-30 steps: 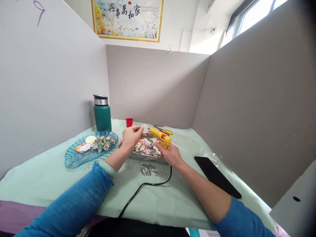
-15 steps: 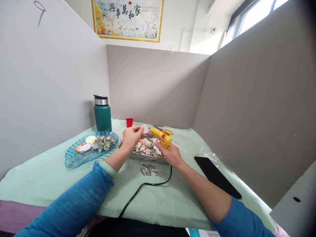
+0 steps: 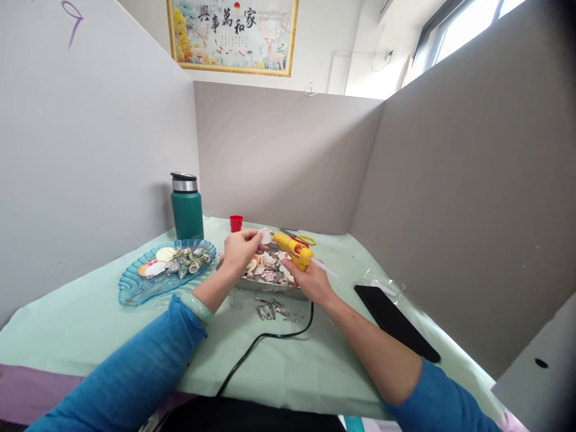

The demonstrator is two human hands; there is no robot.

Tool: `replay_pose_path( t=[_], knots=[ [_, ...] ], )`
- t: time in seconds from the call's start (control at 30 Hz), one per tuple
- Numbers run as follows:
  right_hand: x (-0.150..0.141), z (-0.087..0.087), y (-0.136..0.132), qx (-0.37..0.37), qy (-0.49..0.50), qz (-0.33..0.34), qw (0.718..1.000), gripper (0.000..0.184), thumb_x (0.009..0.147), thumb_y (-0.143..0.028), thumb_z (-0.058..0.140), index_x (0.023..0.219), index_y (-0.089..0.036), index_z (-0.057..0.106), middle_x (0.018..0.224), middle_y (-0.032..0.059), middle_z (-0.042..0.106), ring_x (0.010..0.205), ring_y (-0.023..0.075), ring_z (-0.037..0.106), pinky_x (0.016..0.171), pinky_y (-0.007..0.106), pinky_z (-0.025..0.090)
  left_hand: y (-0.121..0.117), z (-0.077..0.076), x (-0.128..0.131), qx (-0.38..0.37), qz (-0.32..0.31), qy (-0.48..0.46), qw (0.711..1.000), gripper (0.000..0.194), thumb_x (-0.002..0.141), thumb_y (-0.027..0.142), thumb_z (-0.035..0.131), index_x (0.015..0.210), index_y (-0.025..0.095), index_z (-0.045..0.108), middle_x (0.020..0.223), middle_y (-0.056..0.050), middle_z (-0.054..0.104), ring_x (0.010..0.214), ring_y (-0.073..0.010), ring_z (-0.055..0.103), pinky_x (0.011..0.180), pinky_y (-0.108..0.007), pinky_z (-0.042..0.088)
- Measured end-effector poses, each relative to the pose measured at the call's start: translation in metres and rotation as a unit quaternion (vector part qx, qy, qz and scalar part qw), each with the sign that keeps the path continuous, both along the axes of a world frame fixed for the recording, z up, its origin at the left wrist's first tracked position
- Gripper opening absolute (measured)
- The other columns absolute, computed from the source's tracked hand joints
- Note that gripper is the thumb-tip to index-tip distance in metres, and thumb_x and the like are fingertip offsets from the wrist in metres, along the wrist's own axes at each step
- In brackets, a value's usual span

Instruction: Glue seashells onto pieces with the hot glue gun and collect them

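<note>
Between thumb and fingers, my left hand (image 3: 240, 251) pinches a pale, flat shell (image 3: 266, 235) above the metal tray. My right hand (image 3: 312, 282) is wrapped round the handle of a yellow hot glue gun (image 3: 294, 249), a clear glue stick (image 3: 326, 269) poking from its back. The gun's nozzle points left at the shell; whether it touches cannot be made out. Below both hands is the metal tray (image 3: 274, 288), filled with mixed seashells (image 3: 269, 276). Just in front of it lie several small metal clips or pins (image 3: 274, 309).
A blue shell-shaped dish (image 3: 130, 291) with shells stands left, near a green bottle (image 3: 187, 210). Behind are a red cup (image 3: 236, 224) and scissors (image 3: 306, 240). A black cord (image 3: 256, 341) crosses the front; a black flat object (image 3: 396, 324) and plastic bag (image 3: 382, 285) lie right.
</note>
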State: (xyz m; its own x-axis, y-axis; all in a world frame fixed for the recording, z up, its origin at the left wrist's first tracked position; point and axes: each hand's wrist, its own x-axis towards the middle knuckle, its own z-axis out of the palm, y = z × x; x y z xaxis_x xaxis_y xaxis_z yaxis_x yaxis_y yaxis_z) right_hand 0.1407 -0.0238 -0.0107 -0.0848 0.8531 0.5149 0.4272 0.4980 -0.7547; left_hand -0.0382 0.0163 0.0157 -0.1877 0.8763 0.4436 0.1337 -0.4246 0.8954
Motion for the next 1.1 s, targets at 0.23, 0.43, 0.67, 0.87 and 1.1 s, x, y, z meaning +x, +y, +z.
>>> replay_pose_path(
  t=[0.23,0.43,0.67,0.87,1.1],
  knots=[
    [0.0015,0.0012,0.0,-0.003,0.002,-0.028,1.0,0.041,0.076,-0.058,0.054,0.07,-0.017,0.06,0.051,-0.0007,0.052,0.054,0.015,0.05,0.052,0.026,0.038,0.0,-0.0005,0.0007,-0.005,-0.013,-0.01,1.0,0.031,0.07,0.037,0.062,0.084,0.011,0.071,0.058,-0.007,0.067,0.057,-0.0174,0.064,0.056,-0.026,0.051],
    [-0.0018,0.0005,-0.0018,-0.019,0.031,0.032,0.999,0.041,0.076,-0.058,0.055,0.075,-0.017,0.06,0.05,-0.0022,0.05,0.05,0.0138,0.047,0.05,0.026,0.039,-0.0037,0.0004,0.0037,-0.009,-0.014,0.012,1.0,0.031,0.07,0.039,0.063,0.082,0.011,0.07,0.058,-0.006,0.067,0.059,-0.0177,0.065,0.057,-0.026,0.051],
    [-0.003,0.0007,-0.0014,-0.017,0.029,0.045,0.998,0.04,0.077,-0.056,0.055,0.075,-0.016,0.061,0.051,-0.0018,0.05,0.05,0.0134,0.047,0.05,0.025,0.039,-0.0027,-0.0025,0.0032,0.009,0.007,0.067,0.998,0.033,0.073,0.043,0.061,0.082,0.013,0.072,0.059,-0.006,0.068,0.057,-0.0167,0.063,0.056,-0.025,0.05],
    [-0.0018,0.001,-0.0013,-0.011,0.016,0.031,0.999,0.04,0.077,-0.056,0.055,0.071,-0.017,0.059,0.049,-0.0018,0.05,0.051,0.0135,0.048,0.051,0.025,0.038,-0.003,-0.0018,0.0028,0.011,0.011,0.069,0.997,0.032,0.073,0.042,0.061,0.082,0.013,0.072,0.059,-0.006,0.068,0.057,-0.0171,0.064,0.058,-0.025,0.05],
    [-0.0002,0.002,-0.0007,0.027,-0.028,-0.018,0.999,0.042,0.079,-0.057,0.051,0.066,-0.017,0.057,0.055,0.0002,0.055,0.055,0.0146,0.05,0.053,0.026,0.037,-0.0053,0.0011,0.0039,0.001,0.011,0.048,0.999,0.029,0.071,0.037,0.061,0.08,0.012,0.072,0.057,-0.006,0.067,0.058,-0.0175,0.064,0.057,-0.025,0.05]
  ],
)
